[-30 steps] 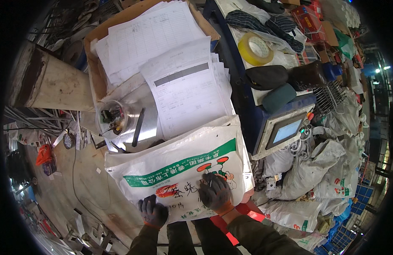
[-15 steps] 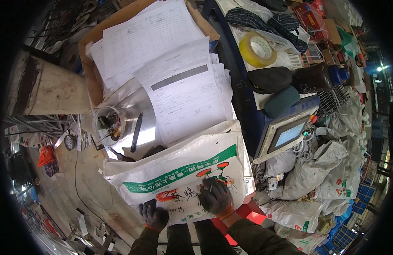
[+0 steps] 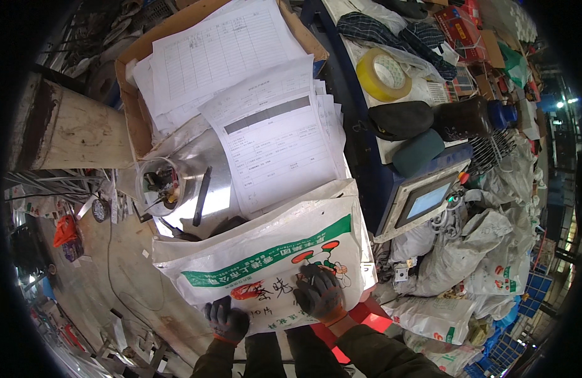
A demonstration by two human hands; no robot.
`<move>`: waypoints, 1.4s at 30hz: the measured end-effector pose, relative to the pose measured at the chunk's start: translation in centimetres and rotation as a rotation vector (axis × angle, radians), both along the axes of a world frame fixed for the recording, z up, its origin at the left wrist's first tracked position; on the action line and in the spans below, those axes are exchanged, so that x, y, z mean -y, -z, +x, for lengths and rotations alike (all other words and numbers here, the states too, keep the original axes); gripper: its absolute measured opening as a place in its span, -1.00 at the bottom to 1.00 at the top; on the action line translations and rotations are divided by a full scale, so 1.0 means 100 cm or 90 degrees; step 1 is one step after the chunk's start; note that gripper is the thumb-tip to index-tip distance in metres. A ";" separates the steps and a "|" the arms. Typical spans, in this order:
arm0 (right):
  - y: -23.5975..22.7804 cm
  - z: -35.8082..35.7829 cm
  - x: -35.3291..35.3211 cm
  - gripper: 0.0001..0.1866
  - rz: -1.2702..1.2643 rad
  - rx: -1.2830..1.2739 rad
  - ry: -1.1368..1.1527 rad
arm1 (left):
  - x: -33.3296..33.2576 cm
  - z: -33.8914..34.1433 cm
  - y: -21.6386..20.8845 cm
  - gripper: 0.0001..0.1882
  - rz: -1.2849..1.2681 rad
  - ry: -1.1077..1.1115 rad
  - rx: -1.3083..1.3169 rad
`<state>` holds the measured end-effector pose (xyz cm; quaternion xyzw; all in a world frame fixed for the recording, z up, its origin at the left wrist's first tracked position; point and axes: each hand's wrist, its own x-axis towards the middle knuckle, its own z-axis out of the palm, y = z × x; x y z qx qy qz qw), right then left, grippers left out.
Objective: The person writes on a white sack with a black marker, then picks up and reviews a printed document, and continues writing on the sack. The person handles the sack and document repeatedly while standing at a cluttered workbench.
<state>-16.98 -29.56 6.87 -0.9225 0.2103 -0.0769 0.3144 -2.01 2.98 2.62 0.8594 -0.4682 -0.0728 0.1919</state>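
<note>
A white woven bag (image 3: 203,255) with a green printed band, a cartoon figure and black handwriting lies flat in front of me. My left hand (image 3: 228,319), in a dark grey glove with an orange cuff, rests on its lower edge, fingers spread. Farther right, my right hand (image 3: 320,293), gloved alike, lies on the bag's printed figure with its fingers stretched out. I see nothing held in either hand. Beyond the bag lie loose printed sheets (image 3: 281,151), and left of them a black marker (image 3: 203,196) and a clear tub of small parts (image 3: 160,186).
A cardboard box (image 3: 128,113) of papers stands behind. To the right, a blue machine with a small screen (image 3: 426,200) carries yellow tape (image 3: 384,74), a dark pouch (image 3: 401,118) and a brown bottle (image 3: 461,116). Filled white sacks (image 3: 429,315) are piled at right.
The view has shifted very slightly. Both hands stay in the same places on the bag, and nothing has been picked up or let go.
</note>
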 end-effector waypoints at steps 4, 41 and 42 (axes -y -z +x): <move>0.000 0.001 0.001 -0.57 -0.010 0.002 -0.002 | -0.005 -0.002 0.001 -0.44 0.023 0.008 -0.034; 0.000 0.004 0.001 -0.57 -0.027 0.032 0.009 | 0.003 0.003 -0.001 -0.60 0.000 0.008 0.036; 0.000 0.003 0.001 -0.57 -0.029 0.036 0.009 | 0.005 0.003 -0.002 -0.60 -0.006 0.007 0.037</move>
